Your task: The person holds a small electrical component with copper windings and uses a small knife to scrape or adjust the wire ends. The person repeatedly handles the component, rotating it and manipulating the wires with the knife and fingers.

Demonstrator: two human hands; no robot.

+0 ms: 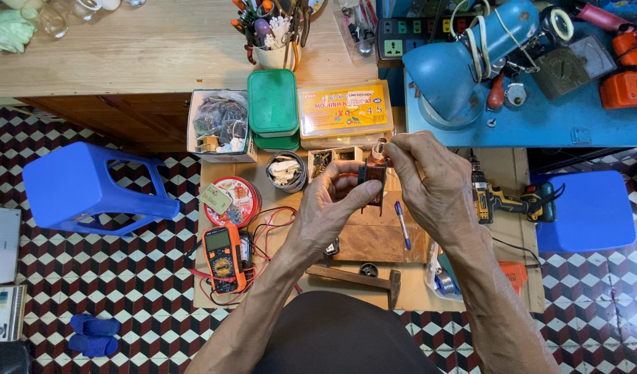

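Observation:
My left hand (334,202) grips a small copper-wound coil part (372,172) from the left, thumb against its side. My right hand (429,181) pinches the top of the same part from the right, fingertips at a small pale piece on its upper end. Both hands hover over a low wooden board (374,239) on the floor. A blue pen (402,223) lies on that board just below my right hand. An orange multimeter (223,257) with red leads lies left of my left forearm.
A hammer (363,280) lies near my knees. A cordless drill (505,201) lies to the right, a blue stool (90,185) to the left and another (587,208) to the right. Green and yellow boxes (343,111), a round tin (237,201) and a small bowl (286,172) stand behind the board.

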